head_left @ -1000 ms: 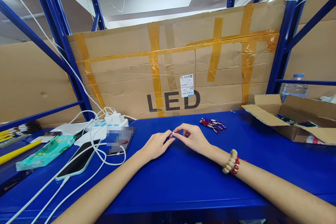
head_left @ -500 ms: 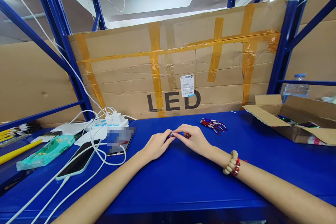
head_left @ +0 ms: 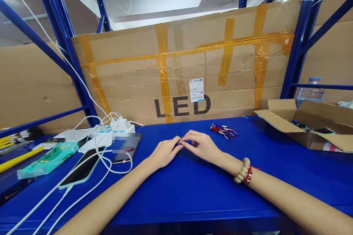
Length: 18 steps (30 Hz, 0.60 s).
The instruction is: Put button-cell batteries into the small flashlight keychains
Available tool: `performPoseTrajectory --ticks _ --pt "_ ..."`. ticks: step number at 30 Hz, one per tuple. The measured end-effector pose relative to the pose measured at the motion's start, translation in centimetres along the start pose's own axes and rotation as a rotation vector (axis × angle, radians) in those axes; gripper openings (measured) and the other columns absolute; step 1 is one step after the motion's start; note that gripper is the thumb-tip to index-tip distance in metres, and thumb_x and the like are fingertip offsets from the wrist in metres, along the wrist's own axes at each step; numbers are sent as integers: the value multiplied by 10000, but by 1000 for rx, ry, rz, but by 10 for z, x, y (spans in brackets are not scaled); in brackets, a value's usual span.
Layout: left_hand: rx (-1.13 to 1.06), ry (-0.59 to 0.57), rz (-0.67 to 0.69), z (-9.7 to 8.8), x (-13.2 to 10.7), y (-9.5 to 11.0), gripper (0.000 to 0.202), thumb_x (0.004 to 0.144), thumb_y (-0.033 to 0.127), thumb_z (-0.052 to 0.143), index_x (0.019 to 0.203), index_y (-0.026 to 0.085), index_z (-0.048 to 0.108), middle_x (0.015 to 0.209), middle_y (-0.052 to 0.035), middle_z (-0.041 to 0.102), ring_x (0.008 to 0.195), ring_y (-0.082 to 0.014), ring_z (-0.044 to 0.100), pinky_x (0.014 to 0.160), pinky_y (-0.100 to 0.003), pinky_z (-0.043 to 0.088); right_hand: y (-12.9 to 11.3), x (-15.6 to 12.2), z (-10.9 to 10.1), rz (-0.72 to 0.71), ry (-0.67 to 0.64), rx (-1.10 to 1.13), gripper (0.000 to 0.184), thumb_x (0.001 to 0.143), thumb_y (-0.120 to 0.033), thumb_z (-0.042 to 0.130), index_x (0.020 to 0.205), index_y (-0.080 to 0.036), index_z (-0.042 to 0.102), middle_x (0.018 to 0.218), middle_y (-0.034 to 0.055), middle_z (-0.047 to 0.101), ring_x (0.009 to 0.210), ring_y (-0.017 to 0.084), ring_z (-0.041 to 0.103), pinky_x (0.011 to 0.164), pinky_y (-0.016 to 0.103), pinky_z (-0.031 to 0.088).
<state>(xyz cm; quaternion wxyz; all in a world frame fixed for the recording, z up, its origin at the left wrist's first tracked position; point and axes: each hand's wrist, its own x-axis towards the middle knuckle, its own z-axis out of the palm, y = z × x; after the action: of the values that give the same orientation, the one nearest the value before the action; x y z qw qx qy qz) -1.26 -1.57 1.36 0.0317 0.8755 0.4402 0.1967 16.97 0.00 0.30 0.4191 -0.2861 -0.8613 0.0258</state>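
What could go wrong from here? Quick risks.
1. The small item is pinched at the fingertips of the left hand and right hand; it might slip and skid across the smooth blue tabletop.
2. White cables loop loosely beside the left forearm; a sideways move could snag them and tug the phone plugged in there.

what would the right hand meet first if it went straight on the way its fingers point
Probably the left hand, just beyond the small item pinched between them; exact depth there is unclear.
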Motion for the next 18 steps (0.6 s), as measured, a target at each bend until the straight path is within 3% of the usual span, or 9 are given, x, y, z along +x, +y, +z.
performPoseTrajectory --ticks 9,13,18 --pt "16 76 -142 3 2 5 190 919 349 301 900 229 447 742 19 620 713 -171 620 602 -230 396 2 0 -2 191 -24 -108 151 852 -286 469 956 -246 571 867 -21 618 610 89 546 554 218 403" --pt "28 86 -156 7 1 9 195 919 353 294 902 230 444 786 8 624 739 -180 624 628 -243 403 14 1 1 237 -48 -187 170 811 -235 504 957 -223 591 902 18 616 799 143 560 686 266 435" --pt "-31 23 -115 7 -1 13 209 926 345 258 921 233 435 787 9 624 728 -173 624 622 -239 407 21 3 9 200 -173 -294 354 801 -393 524 1108 -225 581 1100 75 570 1007 227 488 844 392 388"
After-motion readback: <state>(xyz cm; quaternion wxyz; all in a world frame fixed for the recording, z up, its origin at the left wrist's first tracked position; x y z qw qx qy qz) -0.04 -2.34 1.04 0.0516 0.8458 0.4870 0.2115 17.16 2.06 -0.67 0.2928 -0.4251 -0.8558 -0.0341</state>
